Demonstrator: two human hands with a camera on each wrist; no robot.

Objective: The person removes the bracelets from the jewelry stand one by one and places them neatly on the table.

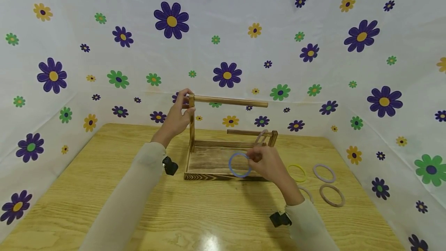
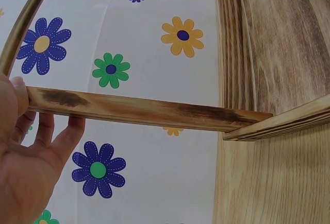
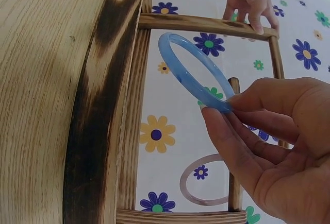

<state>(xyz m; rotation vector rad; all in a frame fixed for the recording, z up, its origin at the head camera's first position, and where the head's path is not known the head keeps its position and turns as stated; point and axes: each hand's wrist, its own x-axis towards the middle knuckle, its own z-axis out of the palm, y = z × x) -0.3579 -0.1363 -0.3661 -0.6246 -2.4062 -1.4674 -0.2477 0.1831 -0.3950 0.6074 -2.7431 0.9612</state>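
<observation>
My left hand (image 1: pixel 177 117) grips the top of the tall left post (image 2: pixel 144 108) of a wooden display stand (image 1: pixel 209 160), thumb on one side and fingers on the other. From that post a long upper rod (image 1: pixel 230 101) runs to the right. A blue bangle (image 3: pixel 191 82) is pinched between thumb and fingertips of my right hand (image 1: pixel 266 162), held in front of the stand's tray. Behind the right hand, a pale mauve bangle (image 3: pixel 184 183) hangs on the lower rod (image 1: pixel 240 132), which comes from the short right post (image 1: pixel 273 138).
Right of the stand on the wooden table (image 1: pixel 122 158) lie a yellow bangle (image 1: pixel 305 173), a lilac bangle (image 1: pixel 334 175), a brownish bangle (image 1: pixel 343 200) and a pale bangle (image 1: pixel 309 193) partly hidden by the right wrist. Flower-printed cloth (image 1: pixel 209 14) encloses the back and sides.
</observation>
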